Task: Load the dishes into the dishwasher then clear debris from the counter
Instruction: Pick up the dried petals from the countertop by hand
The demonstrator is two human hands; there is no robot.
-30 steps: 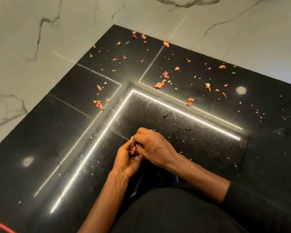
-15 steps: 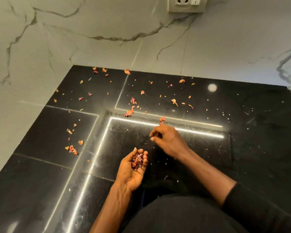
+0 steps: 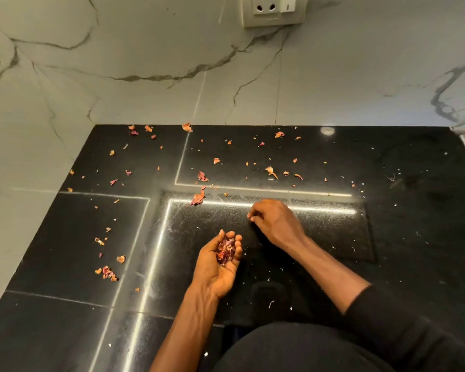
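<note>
Right hand [image 3: 275, 224] has drawn nearer left hand [image 3: 218, 267], thumb and forefinger pinched, seemingly on fleck [image 3: 250, 216]; left hand cupped, fingers curled round gathered petals [image 3: 226, 251]; loose debris [image 3: 198, 198] on counter [image 3: 387, 291] beyond left hand; drop fleck deep in palm, keep cup level so nothing spills

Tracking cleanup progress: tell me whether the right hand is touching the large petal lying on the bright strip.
Apart. The head view shows bare black counter between the right hand and the large petal.

Wall socket [image 3: 273, 9] cut off at top edge, right hand [image 3: 275, 221] grip contents unclear
</note>
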